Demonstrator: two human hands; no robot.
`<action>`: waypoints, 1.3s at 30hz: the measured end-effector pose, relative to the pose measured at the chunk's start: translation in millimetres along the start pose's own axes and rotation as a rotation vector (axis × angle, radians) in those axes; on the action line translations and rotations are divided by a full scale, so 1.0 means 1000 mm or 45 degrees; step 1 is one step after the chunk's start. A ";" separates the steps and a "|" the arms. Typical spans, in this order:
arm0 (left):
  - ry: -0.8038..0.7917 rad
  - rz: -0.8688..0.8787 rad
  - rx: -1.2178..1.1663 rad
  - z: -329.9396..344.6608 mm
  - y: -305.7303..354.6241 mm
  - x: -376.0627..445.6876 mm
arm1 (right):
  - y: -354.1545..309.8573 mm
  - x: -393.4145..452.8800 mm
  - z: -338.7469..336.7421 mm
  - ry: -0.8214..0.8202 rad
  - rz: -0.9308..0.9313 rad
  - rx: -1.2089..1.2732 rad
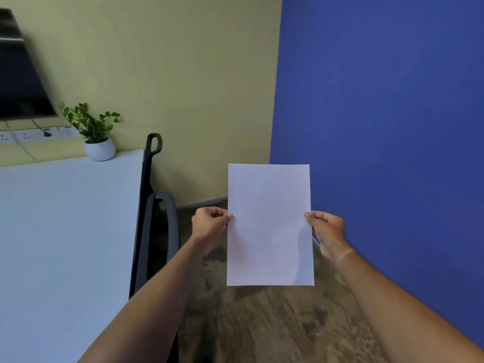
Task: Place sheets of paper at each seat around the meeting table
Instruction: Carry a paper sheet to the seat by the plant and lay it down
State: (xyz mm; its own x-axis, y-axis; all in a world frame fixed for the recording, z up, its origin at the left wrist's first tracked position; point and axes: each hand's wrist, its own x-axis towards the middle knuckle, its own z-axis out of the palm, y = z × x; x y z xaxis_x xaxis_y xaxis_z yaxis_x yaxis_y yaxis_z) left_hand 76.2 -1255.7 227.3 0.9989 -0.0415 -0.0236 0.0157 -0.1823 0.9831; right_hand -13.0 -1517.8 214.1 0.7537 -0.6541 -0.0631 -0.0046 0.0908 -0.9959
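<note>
I hold white blank paper (269,224) upright in front of me over the floor, to the right of the table. My left hand (209,224) pinches its left edge and my right hand (327,231) pinches its right edge, both at mid-height. Whether it is one sheet or a thin stack I cannot tell. The white meeting table (65,231) fills the left side of the view. A black office chair (154,205) is pushed in against the table's right edge, between the table and my left arm.
A small potted plant (97,134) in a white pot stands at the table's far right corner. A dark screen (21,79) and a power socket strip (39,134) are on the yellow wall behind. A blue wall (379,100) closes the right side. Patterned floor (262,323) lies below.
</note>
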 end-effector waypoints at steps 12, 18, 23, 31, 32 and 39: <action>0.263 -0.061 0.006 0.010 0.011 0.181 | -0.007 0.204 0.133 -0.203 0.032 0.008; 0.410 -0.080 -0.012 -0.013 0.000 0.253 | 0.000 0.277 0.225 -0.405 0.048 0.017; 0.624 -0.119 -0.090 -0.034 -0.011 0.307 | 0.008 0.341 0.315 -0.648 0.077 0.031; 0.973 -0.219 -0.153 -0.072 -0.018 0.365 | 0.013 0.398 0.445 -0.991 0.140 -0.038; 1.002 -0.221 -0.150 -0.079 -0.020 0.370 | 0.014 0.401 0.461 -1.026 0.150 -0.034; 1.209 -0.230 -0.153 -0.138 -0.036 0.406 | 0.028 0.403 0.571 -1.264 0.182 -0.030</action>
State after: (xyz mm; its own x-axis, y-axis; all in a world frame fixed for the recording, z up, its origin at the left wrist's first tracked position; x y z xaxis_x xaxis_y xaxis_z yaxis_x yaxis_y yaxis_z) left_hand 487.5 -1130.4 207.5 0.6005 0.7965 -0.0715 0.1240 -0.0044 0.9923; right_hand 665.6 -1350.5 198.3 0.9520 0.2858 -0.1094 -0.1426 0.0978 -0.9849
